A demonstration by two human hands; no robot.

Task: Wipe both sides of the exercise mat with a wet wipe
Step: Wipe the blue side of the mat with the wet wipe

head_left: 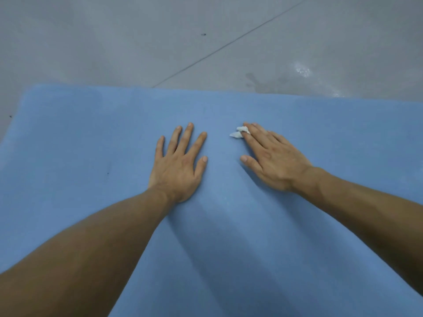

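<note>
A blue exercise mat (91, 138) lies flat on the floor and fills most of the view. My left hand (178, 163) rests palm down on the mat with its fingers spread and straight. My right hand (272, 159) lies flat beside it, fingers straight, pressing a small white wet wipe (239, 132) onto the mat. Only the wipe's crumpled end shows past my fingertips; the remainder is hidden under the fingers.
Grey tiled floor (137, 42) stretches beyond the mat's far edge, with a dark grout line running diagonally. A wet, shiny patch (302, 72) sits on the floor at the upper right. The mat's left corner ends near the left side of the view.
</note>
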